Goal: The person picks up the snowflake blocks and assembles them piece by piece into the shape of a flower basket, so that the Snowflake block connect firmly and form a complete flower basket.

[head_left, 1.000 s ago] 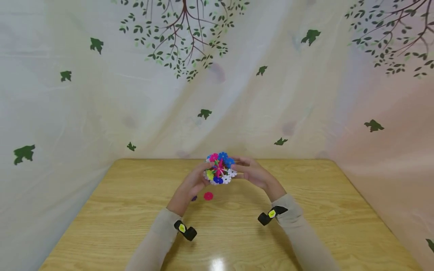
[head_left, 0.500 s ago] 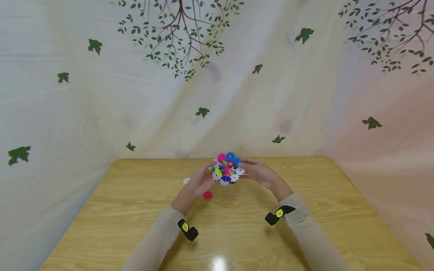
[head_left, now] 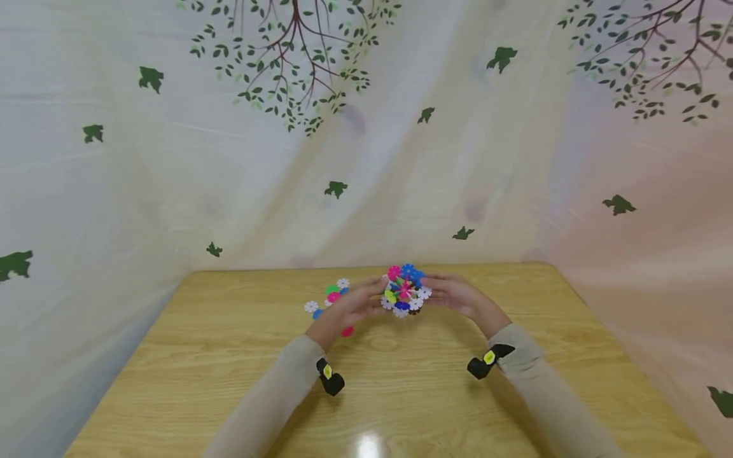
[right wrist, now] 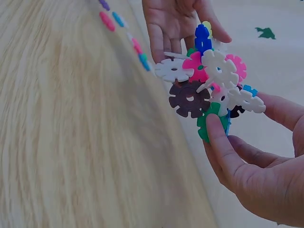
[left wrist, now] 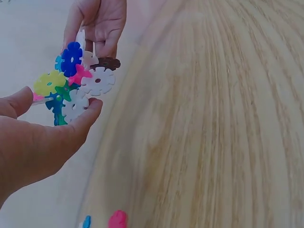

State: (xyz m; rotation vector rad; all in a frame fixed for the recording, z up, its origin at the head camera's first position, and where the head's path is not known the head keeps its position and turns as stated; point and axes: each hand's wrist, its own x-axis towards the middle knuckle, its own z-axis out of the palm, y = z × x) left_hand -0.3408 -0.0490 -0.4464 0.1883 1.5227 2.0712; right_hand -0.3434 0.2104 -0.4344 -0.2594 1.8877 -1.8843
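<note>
Between both hands, above the far part of the table, is a ball-like cluster of interlocking plastic snowflake discs [head_left: 404, 291] in white, blue, pink, yellow, green and dark brown. My left hand [head_left: 357, 305] grips its left side; in the left wrist view the thumb and a finger pinch it near a white disc [left wrist: 75, 105]. On the opposite side my right hand [head_left: 460, 297] holds it, and the right wrist view has a finger on a green disc [right wrist: 213, 122]. A brown disc [right wrist: 190, 99] sticks out at the underside.
Several loose discs lie on the wooden table [head_left: 401, 394] left of the cluster, among them a white disc [head_left: 310, 306] and a pink disc [head_left: 347, 331]. The left hand partly covers this group. A printed curtain [head_left: 258, 191] hangs behind the table's far edge.
Both hands and the cluster have shifted to the right and slightly down in the head view. More of the loose discs now show at the left, where the left hand covered them.
</note>
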